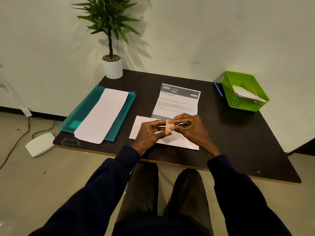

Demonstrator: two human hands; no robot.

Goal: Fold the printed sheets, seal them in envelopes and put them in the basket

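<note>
A printed sheet headed "2666 KITCHEN" lies flat with fold creases at the table's middle. Its near end overlaps a white envelope lying under my hands. My left hand and my right hand meet just above the envelope. Both pinch a small orange-patterned piece between their fingertips. A thin white strip sticks out from my right fingers. The green basket stands at the far right with sealed envelopes inside.
A teal folder at the left carries a long white envelope. A potted plant stands at the back left corner. A blue pen lies left of the basket. A white device sits on the floor.
</note>
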